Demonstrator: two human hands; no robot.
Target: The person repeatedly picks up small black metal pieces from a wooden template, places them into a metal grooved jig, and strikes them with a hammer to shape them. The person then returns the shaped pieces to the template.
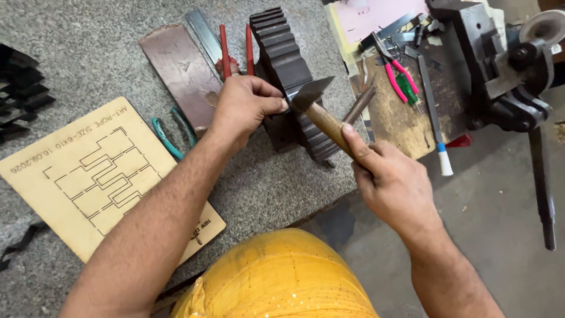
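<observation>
Grey speckled table (pixel 88 53), concrete floor at right. Ridged dark metal block (pixel 285 65) stands on the table; bench vise (pixel 500 65) to its right. Plywood die board (pixel 88 176) with cut slot pattern lies at left, slots unfilled as far as visible. Left hand (pixel 244 106), grip pinched on a thin metal strip (pixel 289 97) against the block. Right hand (pixel 391 182), grip closed on hammer (pixel 321 109), head at strip. Shaping appears underway.

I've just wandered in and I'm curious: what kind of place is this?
Most likely a small metalworking or die-making workshop. A heavy bench vise sits at the bench edge, pliers and metal strips lie about, and the right hand holds a hammer over a notched block.
</observation>
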